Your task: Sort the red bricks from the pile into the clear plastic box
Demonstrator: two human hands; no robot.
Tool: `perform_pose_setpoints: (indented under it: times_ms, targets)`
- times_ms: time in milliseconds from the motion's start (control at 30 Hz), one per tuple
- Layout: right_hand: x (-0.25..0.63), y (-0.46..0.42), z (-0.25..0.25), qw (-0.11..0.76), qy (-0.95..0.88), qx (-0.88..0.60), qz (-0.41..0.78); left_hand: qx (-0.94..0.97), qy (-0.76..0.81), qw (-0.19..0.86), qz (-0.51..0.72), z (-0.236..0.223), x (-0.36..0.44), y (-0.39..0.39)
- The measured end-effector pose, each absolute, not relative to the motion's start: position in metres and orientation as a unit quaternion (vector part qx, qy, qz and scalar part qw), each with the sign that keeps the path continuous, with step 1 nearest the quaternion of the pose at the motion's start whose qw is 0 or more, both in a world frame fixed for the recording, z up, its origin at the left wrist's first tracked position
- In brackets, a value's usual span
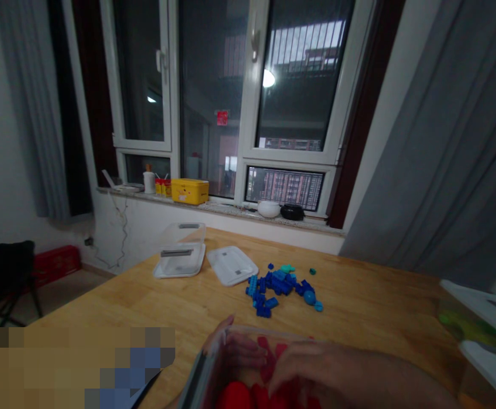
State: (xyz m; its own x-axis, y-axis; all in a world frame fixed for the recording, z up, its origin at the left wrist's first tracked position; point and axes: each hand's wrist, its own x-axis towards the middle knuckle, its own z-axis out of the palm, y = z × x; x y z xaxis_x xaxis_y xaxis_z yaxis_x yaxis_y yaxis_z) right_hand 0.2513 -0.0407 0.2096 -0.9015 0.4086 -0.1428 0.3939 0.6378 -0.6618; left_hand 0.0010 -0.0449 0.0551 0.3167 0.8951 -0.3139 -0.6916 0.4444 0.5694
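Observation:
A clear plastic box (pixel 203 372) with a grey latch stands at the near table edge, with red building blocks (pixel 268 372) and a red ball (pixel 236 395) in it. My left hand (pixel 243 347) is wrapped round its far left corner, thumb up and fingers along the far wall. From the right, my right hand (pixel 301 366) reaches down into the box among the red blocks, fingers bent. Its fingertips are hidden and blurred, so any block in them does not show. Beyond the box lies a loose pile of blue building blocks (pixel 278 282).
At the back left of the wooden table (pixel 146 304) are an upturned clear box (pixel 180 255) and a white lid (pixel 232 265). Lidded boxes (pixel 478 318) stand at the right edge. A yellow case (pixel 190 191) sits on the windowsill.

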Motion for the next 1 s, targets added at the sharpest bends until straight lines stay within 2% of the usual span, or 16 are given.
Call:
perform_pose_setpoints:
  times_ms: [133,300,367,433,567,667,767,1000]
  targets:
    - [0.262,-0.031,0.205,0.043,-0.905,-0.251,0.340,0.183,0.311,0.795,0.487,0.042,-0.003,-0.031]
    - [0.261,0.001,0.195,0.191,-0.884,-0.326,0.276,0.220,0.340,0.784,0.470,0.013,-0.010,-0.001]
    - [0.263,0.023,0.182,0.212,-0.877,-0.345,0.257,0.235,0.348,0.783,0.459,0.001,-0.015,0.006]
    - [0.269,0.047,0.162,0.187,-0.876,-0.365,0.254,0.235,0.343,0.787,0.456,-0.008,-0.019,0.011]
    - [0.283,0.086,0.114,0.023,-0.878,-0.423,0.225,0.211,0.324,0.788,0.479,-0.018,-0.024,0.015]
    - [0.287,0.101,0.090,-0.043,-0.878,-0.405,0.249,0.204,0.324,0.802,0.459,-0.016,-0.024,0.016]
    - [0.284,0.105,0.083,-0.065,-0.889,-0.372,0.261,0.193,0.312,0.809,0.458,-0.009,-0.020,0.013]
    - [0.266,0.101,0.075,-0.042,-0.912,-0.322,0.251,0.169,0.276,0.827,0.459,0.017,-0.008,-0.001]
